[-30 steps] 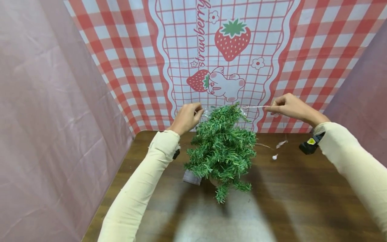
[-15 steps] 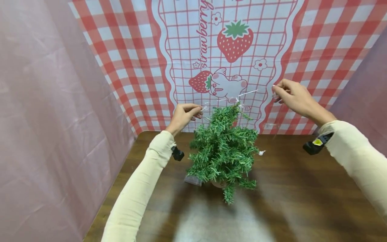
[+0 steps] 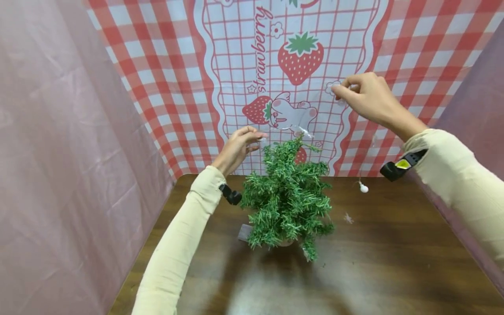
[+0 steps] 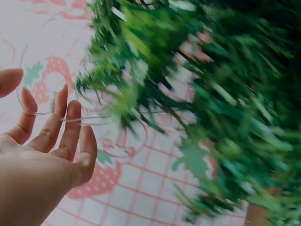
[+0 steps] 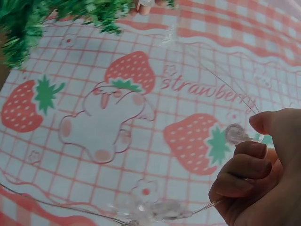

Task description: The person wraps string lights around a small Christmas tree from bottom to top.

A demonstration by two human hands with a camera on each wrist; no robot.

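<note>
A brown wooden table (image 3: 393,262) fills the lower middle of the head view, glare paling its near part. Behind it hangs a red-and-white checked cloth (image 3: 157,78) printed with strawberries, with a pink curtain (image 3: 59,131) at the left side. A small green tree (image 3: 287,197) stands on the table, a clear piece (image 3: 245,232) lying just beside its base. Toward the right are a white ball (image 3: 363,187) on a thin wire and a small star-like scrap (image 3: 348,218).

A string (image 5: 164,209) of wire and clear beads is above and beside the treetop. The right hand (image 3: 370,98) pinches it between thumb and forefinger; the left hand (image 3: 235,149) has its fingers spread, wire running across them.
</note>
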